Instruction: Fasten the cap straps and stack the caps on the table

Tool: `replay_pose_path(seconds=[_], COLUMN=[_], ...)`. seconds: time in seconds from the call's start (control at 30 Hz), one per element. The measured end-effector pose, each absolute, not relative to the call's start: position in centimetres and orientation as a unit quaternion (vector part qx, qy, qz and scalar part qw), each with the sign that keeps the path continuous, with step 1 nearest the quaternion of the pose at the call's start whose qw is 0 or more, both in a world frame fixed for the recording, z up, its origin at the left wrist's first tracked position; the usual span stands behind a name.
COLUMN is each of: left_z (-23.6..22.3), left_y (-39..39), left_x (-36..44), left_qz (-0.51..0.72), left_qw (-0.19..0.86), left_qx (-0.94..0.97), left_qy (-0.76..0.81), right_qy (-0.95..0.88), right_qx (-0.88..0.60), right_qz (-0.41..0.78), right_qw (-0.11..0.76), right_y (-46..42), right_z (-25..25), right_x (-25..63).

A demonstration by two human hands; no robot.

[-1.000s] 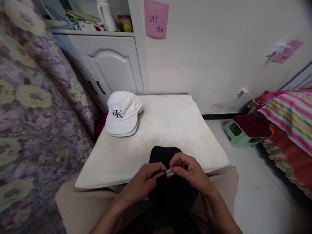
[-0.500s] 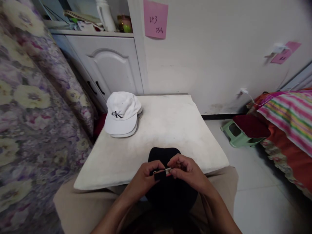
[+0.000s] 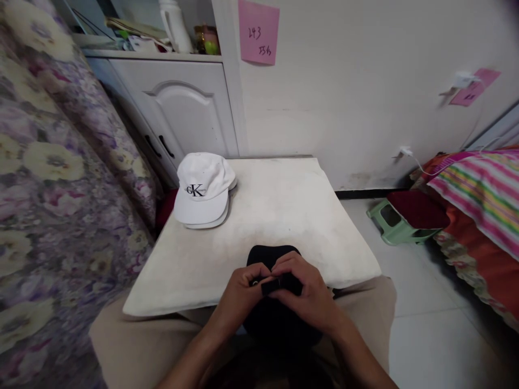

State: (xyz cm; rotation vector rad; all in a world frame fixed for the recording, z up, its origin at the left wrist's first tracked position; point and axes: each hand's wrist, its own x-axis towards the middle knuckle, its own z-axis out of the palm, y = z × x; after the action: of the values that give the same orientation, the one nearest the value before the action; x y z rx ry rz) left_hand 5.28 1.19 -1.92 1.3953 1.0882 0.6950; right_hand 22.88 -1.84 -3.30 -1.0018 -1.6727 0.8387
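Observation:
A black cap [image 3: 279, 324] lies at the near edge of the table, between my knees, its brim pointing away from me. My left hand [image 3: 239, 292] pinches the cap's short black strap [image 3: 270, 286], and a small metal ring or eyelet shows by the thumb and forefinger. From the other side, my right hand [image 3: 306, 286] closes its thumb and fingers on the strap's end. Its fingertips almost meet those of the left hand. What lies directly under the right fingertips is hidden. White caps [image 3: 203, 183], stacked with "CK" lettering on the upper one, sit at the table's far left.
The white-covered table [image 3: 279, 205] reaches to the wall. Behind it on the left stand a white cabinet [image 3: 182, 102] and a floral curtain [image 3: 52, 189]. A green stool [image 3: 385, 221] with a red top is on the floor at right, beside a bed [image 3: 486, 200].
My right hand has shifted left and closed over the strap's end. The pale buckle-like piece with a bit of red that showed there is now covered. The white caps have stayed put.

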Motion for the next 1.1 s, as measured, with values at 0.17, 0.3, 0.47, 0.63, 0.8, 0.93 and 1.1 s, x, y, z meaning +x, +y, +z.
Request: replay_pose_path(seconds=[0.17,0.3,0.47,0.63,0.8,0.93,1.1], left_z=[-1.7,-1.7,-2.1,-1.3,0.3,0.4,-0.5], left_y=[1.2,1.2,1.2,1.3,1.0,0.6,0.7], left_x=[5.1,5.0,4.9,4.4,4.0,4.2,4.0], left_qz=[0.298,0.302,0.288,0.271,0.223,0.197,0.219], left_qw=[0.602,0.627,0.643,0.627,0.530,0.493,0.554], left_qx=[0.572,0.543,0.535,0.579,0.687,0.728,0.678], left_qy=[0.471,0.470,0.465,0.446,0.445,0.434,0.431], right_qy=[-0.664,-0.641,-0.599,-0.576,-0.584,-0.616,-0.624], right_qx=[-0.430,-0.446,-0.473,-0.482,-0.484,-0.459,-0.436], right_qz=[0.352,0.351,0.396,0.422,0.408,0.386,0.402], right_qw=[0.499,0.516,0.511,0.508,0.508,0.510,0.509], right_y=[-1.9,-1.9,-2.1,-2.2,-2.3,-2.5,-2.4], right_z=[-3.2,-3.0,-3.1,-3.5,-3.4,-3.1,-3.0], right_x=[22.9,22.9,22.9,23.0,22.6,22.2,22.6])
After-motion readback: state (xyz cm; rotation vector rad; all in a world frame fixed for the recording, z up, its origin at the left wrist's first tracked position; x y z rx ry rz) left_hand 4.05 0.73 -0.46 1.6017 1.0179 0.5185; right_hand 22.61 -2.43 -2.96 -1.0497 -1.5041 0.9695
